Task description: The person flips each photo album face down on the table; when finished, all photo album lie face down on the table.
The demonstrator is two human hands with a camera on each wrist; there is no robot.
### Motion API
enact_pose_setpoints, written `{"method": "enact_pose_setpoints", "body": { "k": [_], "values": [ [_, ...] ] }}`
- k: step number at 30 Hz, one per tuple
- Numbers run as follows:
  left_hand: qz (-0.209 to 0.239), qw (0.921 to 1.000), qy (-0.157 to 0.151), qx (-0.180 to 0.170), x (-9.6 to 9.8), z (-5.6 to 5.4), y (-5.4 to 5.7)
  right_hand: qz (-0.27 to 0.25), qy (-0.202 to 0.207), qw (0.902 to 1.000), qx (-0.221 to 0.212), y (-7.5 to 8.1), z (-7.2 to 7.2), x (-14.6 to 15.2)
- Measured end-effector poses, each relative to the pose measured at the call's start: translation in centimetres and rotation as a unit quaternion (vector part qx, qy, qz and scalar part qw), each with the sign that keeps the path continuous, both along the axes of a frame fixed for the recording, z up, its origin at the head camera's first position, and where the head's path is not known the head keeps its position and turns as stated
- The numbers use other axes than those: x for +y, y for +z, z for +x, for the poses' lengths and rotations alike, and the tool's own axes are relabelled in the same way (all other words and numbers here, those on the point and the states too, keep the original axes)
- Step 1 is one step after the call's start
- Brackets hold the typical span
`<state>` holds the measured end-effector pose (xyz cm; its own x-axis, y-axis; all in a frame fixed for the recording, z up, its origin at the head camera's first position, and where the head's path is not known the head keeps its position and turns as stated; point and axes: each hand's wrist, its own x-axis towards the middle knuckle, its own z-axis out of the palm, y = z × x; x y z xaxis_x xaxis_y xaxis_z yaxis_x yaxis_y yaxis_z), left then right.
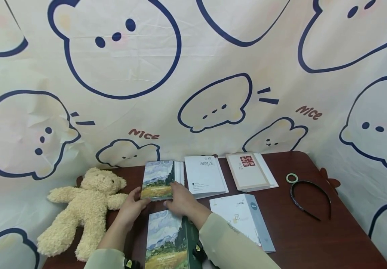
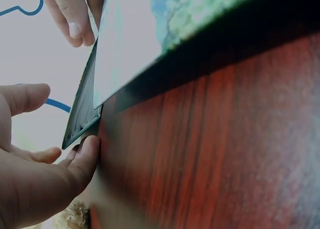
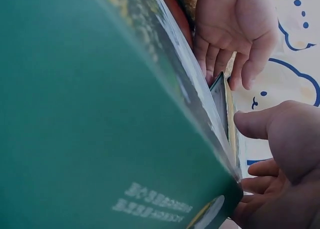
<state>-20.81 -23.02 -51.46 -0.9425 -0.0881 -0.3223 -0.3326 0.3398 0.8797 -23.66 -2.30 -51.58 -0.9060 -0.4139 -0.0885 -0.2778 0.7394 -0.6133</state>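
A small photo album (image 1: 157,177) with a painted landscape cover lies at the table's back edge. My left hand (image 1: 131,207) is at its lower left corner, fingers spread and fairly straight, the thumb near the lower edge. At the lower right corner, my right hand (image 1: 183,200) grips the album, thumb at the front edge and a finger on the cover. In the right wrist view the album's yellowish edge (image 3: 231,114) shows by the right thumb. Nearer lies a larger photo album (image 1: 163,239) with the same painting and a green side (image 3: 75,114), partly under my right forearm.
A plush bear (image 1: 90,213) lies on the left. White booklets (image 1: 203,175), a cream one (image 1: 247,173) and a pale blue-sided one (image 1: 240,216) lie on the right. Beyond are a black headband (image 1: 309,183) and a green ring (image 1: 292,178). A printed cloth (image 1: 213,67) hangs behind the table (image 1: 314,243).
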Motion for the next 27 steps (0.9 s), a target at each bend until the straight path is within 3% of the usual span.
{"method": "enact_pose_setpoints", "body": {
  "k": [14, 27],
  "values": [
    [0.051, 0.9987, 0.001, 0.006, -0.1, -0.2, 0.0, 0.002, -0.003, 1.0000, -0.006, 0.1, -0.1, -0.3],
    [0.088, 0.9960, 0.010, 0.006, -1.1, 0.6, 0.5, -0.001, 0.003, 0.9999, -0.015, -0.2, 0.2, -0.7]
  ]
}}
